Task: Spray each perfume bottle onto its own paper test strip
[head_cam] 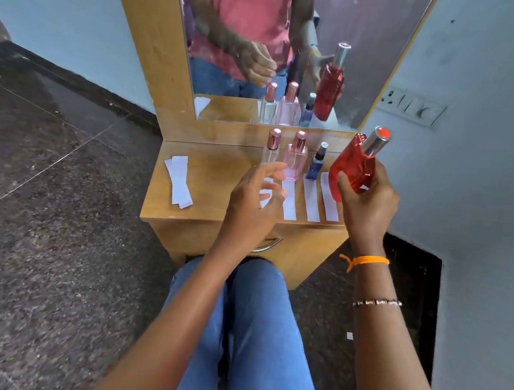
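Note:
My right hand [368,204] grips a red perfume bottle [353,166] with a silver cap, held tilted above the right end of the wooden dresser top [214,172]. My left hand [256,201] hovers open over the left strips, fingers apart, holding nothing. Behind it stand a clear bottle with a pink cap [271,148], a pink bottle [296,158] and a small blue bottle [316,162]. White paper strips lie in a row in front of them: one [289,204], another [311,202] and the rightmost [329,201]; a further strip is partly hidden under my left hand.
A small pile of spare paper strips [180,180] lies at the left of the dresser top. A mirror [293,51] rises behind the bottles. A drawer handle [268,245] sits below the top. My knees in jeans [251,318] are close to the dresser front.

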